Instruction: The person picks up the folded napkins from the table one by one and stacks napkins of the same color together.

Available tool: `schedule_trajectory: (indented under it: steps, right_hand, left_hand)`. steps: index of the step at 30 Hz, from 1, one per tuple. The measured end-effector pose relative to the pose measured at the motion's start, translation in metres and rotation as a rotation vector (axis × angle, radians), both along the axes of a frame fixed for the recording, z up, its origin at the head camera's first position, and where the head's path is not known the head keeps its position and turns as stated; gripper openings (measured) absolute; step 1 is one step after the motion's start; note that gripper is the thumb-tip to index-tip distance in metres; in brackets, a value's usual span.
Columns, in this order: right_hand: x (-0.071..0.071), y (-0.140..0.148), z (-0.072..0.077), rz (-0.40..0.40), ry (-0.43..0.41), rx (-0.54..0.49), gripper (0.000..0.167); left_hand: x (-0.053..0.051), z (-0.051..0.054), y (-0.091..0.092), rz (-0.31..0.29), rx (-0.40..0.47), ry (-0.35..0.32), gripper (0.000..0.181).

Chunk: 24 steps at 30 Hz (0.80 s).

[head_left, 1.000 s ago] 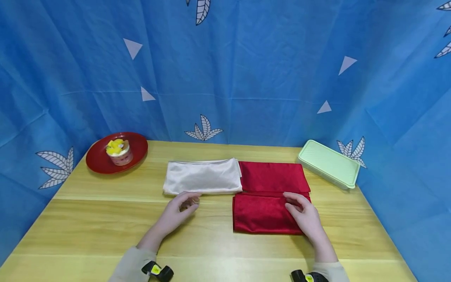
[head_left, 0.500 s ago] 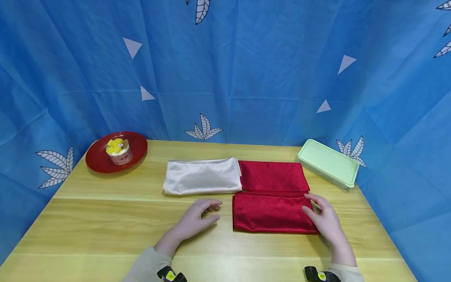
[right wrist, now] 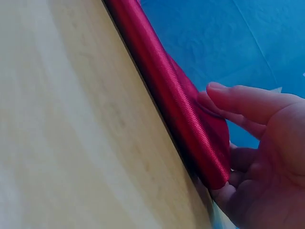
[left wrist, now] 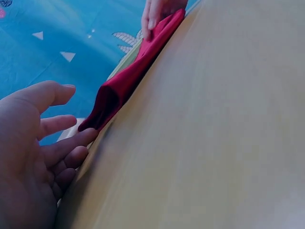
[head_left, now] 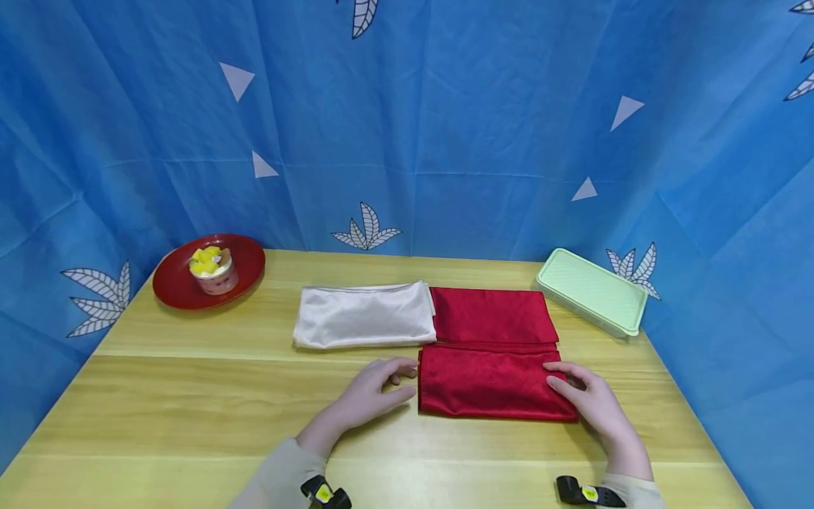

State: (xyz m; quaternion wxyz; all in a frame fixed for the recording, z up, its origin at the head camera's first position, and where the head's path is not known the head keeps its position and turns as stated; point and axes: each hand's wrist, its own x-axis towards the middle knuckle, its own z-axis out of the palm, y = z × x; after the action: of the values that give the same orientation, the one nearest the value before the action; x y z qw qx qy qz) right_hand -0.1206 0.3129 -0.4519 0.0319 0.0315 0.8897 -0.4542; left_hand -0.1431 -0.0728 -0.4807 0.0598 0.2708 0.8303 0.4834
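A folded red satin cloth (head_left: 490, 385) lies on the near part of the table, its layers showing as a loop at the left end. My left hand (head_left: 375, 396) is at that end, fingers loosely bent; in the left wrist view a fingertip meets the cloth's (left wrist: 119, 88) lower corner. At the opposite end, my right hand (head_left: 591, 399) touches the edge. The right wrist view shows its thumb (right wrist: 238, 98) raised above the red cloth (right wrist: 186, 102) and lower fingers at the underside of the corner. Neither hand visibly pinches the fabric.
Behind the near cloth lies another folded red cloth (head_left: 496, 316), with a folded white satin cloth (head_left: 365, 316) left of it. A lidded green box (head_left: 591, 290) stands back right. A red plate (head_left: 172, 286) bearing a fruit-topped dessert cup (head_left: 216, 272) sits back left.
My left hand has moved right, from below the white cloth to the near red cloth's left end. My right hand has slid right, from over that cloth to its right edge.
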Motion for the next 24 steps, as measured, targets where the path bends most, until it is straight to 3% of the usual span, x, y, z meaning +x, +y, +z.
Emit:
schedule_trajectory:
  steps: [4, 9, 12, 20, 24]
  right_hand:
    - [0.000, 0.000, 0.000, 0.016, -0.033, 0.001, 0.044]
    - [-0.001, -0.004, 0.000, 0.055, -0.059, -0.010, 0.044]
    - [-0.002, -0.005, -0.001, 0.078, -0.052, 0.005, 0.040]
    - [-0.002, -0.007, -0.006, 0.120, -0.013, 0.054, 0.031]
    - [-0.003, -0.007, -0.009, 0.118, -0.005, 0.057, 0.028]
  left_hand:
    - [-0.001, 0.001, 0.011, -0.025, -0.032, 0.029, 0.042]
    - [-0.001, -0.001, 0.021, -0.025, -0.124, 0.121, 0.041]
    - [-0.001, -0.001, 0.026, -0.025, -0.151, 0.133, 0.041]
    - [-0.002, -0.004, 0.047, -0.008, -0.125, 0.130, 0.033]
    - [-0.001, -0.005, 0.056, 0.005, -0.072, 0.118, 0.027]
